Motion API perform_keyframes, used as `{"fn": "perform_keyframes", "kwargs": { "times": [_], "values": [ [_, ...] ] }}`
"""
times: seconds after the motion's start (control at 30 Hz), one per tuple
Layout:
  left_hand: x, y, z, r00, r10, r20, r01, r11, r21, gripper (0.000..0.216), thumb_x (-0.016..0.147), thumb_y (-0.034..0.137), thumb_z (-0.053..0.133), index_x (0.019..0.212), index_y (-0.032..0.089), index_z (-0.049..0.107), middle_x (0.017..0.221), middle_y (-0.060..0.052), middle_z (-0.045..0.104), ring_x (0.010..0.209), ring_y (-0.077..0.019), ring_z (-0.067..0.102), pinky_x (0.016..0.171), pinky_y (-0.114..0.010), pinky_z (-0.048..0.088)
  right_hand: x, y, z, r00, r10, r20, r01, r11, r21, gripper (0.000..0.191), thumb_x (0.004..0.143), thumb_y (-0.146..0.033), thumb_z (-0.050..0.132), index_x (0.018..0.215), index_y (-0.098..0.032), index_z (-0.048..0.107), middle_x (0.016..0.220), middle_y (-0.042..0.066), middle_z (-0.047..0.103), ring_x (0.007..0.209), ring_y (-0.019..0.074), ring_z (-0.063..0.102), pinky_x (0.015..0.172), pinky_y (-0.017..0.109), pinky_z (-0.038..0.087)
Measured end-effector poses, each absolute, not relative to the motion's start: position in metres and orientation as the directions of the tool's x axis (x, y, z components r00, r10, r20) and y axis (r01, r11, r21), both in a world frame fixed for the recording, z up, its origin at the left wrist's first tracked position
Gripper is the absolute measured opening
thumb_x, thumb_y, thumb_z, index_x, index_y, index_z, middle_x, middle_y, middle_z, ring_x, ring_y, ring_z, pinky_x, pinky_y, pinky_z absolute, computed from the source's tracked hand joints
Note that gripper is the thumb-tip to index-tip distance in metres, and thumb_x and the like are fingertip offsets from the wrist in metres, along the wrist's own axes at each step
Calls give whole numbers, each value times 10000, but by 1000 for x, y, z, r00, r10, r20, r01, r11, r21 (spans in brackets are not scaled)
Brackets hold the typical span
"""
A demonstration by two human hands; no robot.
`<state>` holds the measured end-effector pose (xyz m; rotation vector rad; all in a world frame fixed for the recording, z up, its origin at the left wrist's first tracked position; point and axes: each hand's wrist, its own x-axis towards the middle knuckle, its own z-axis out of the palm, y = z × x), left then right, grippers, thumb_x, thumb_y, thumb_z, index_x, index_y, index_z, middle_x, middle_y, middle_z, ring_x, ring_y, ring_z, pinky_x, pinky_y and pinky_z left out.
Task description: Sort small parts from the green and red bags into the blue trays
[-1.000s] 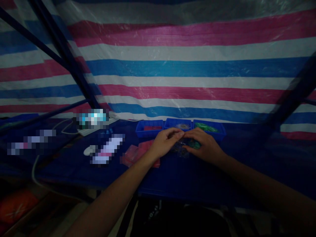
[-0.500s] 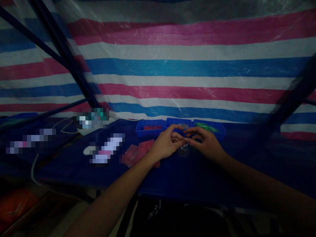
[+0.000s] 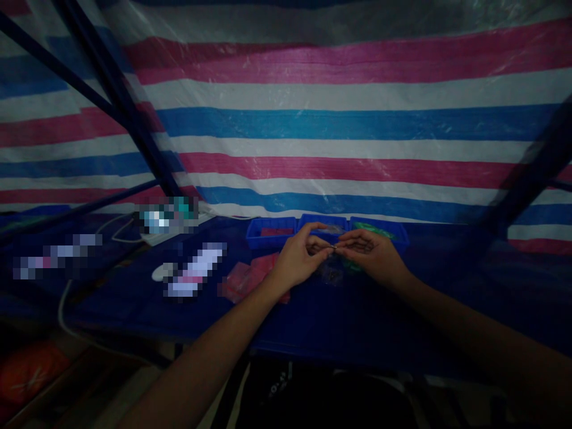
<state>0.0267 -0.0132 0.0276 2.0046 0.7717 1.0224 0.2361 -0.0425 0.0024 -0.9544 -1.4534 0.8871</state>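
Observation:
My left hand (image 3: 298, 258) and my right hand (image 3: 373, 257) meet fingertip to fingertip just above the dark blue table (image 3: 357, 316). Both pinch one tiny part between thumb and forefinger; it is too small and dark to name. Under the hands lies a small clear bag (image 3: 331, 273) with dark bits inside, and something green (image 3: 353, 266) peeks out beside it. Just behind the hands stand three blue trays in a row: the left tray (image 3: 270, 231) holds red pieces, the middle tray (image 3: 325, 224) clear ones, the right tray (image 3: 384, 229) green ones.
Pink plastic bags (image 3: 248, 279) lie left of my left hand. Further left sit a white round object (image 3: 158, 273), a white power strip with a cable (image 3: 154, 238) and blurred-out items. A striped tarpaulin (image 3: 339, 119) closes off the back; dark poles (image 3: 111, 89) cross on the left.
Both hands lifted off the clear bag on the table and came together above it, fingertips now pinching a tiny part between them. The bag has settled flat below.

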Motion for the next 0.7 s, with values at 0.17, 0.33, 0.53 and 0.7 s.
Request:
{"fn": "perform_keyframes", "kwargs": {
  "times": [0.17,0.33,0.53,0.7],
  "values": [
    [26,-14,32,392,778,492,240,-602,762,261,943,371,649,1132,192,645,1028,-76,736,934,-192,700,819,-324,549,241,-42,5,156,849,506,274,454,-847,258,804,-398,787,953,-209,694,933,84,753,823,238,729,796,414,601],
    [28,-21,33,569,743,352,234,-556,797,351,979,478,574,1140,202,721,1037,-64,761,884,-193,698,774,-308,531,240,-51,10,59,708,704,542,569,-618,104,889,-310,695,965,-244,720,968,71,729,846,237,694,807,416,571],
    [27,-17,29,647,683,339,234,-602,764,362,1004,457,535,1120,185,745,1014,-60,762,874,-191,682,745,-289,501,235,-54,9,-230,627,745,543,717,-436,192,900,-206,658,1083,-254,693,1043,63,726,977,248,682,871,438,563],
    [24,-13,28,604,716,350,253,-589,768,300,989,404,569,1123,194,736,1029,-62,767,899,-197,697,770,-296,515,233,-55,10,-225,647,728,526,710,-468,266,911,-209,660,1171,-261,678,1065,59,713,921,221,687,844,411,567]
  ]
}}
